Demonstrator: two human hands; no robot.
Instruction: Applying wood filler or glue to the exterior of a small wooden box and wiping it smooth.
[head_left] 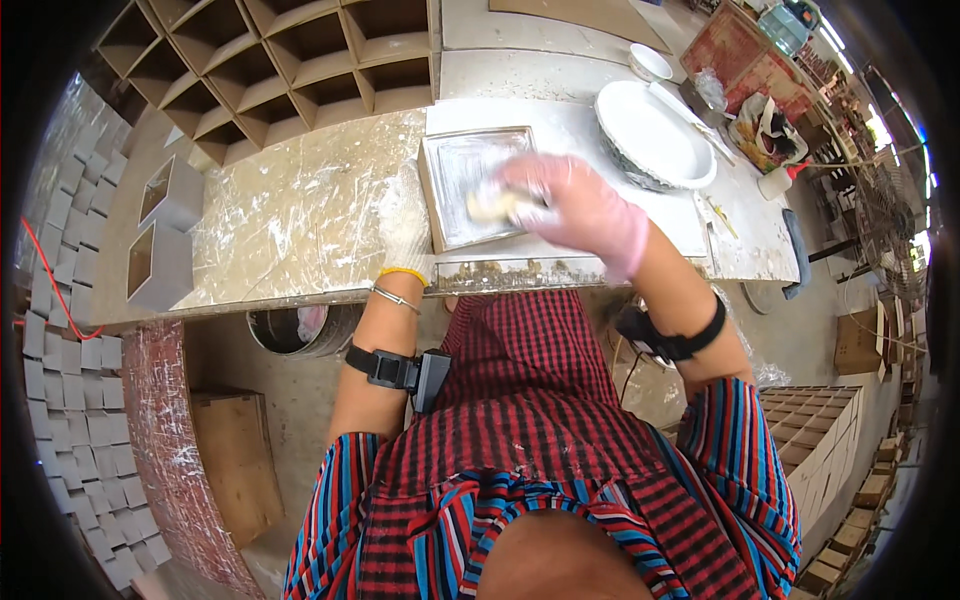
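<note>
A shallow square wooden box (478, 240) lies on the white board of the bench, its recessed face smeared with white paste. Against its left side is my left hand (404, 215) in a white knitted glove with a yellow cuff, holding the box by that edge; its fingertips are hard to make out. My right hand (585, 210), in a pink rubber glove, is closed round a cream-coloured sponge-like pad (490, 206) over the box's face. Motion blurs this hand and the pad. To the right stands a wide round basin (650, 130) of white paste, with a flat tool (682, 108) across its rim.
A compartmented wooden rack (270, 60) stands at the back left. Two small grey boxes (165, 265) sit at the bench's left end. A white bowl (650, 62), a bottle with a red tip (780, 180) and a dark cloth (795, 250) are on the right. Below is a bucket (290, 330).
</note>
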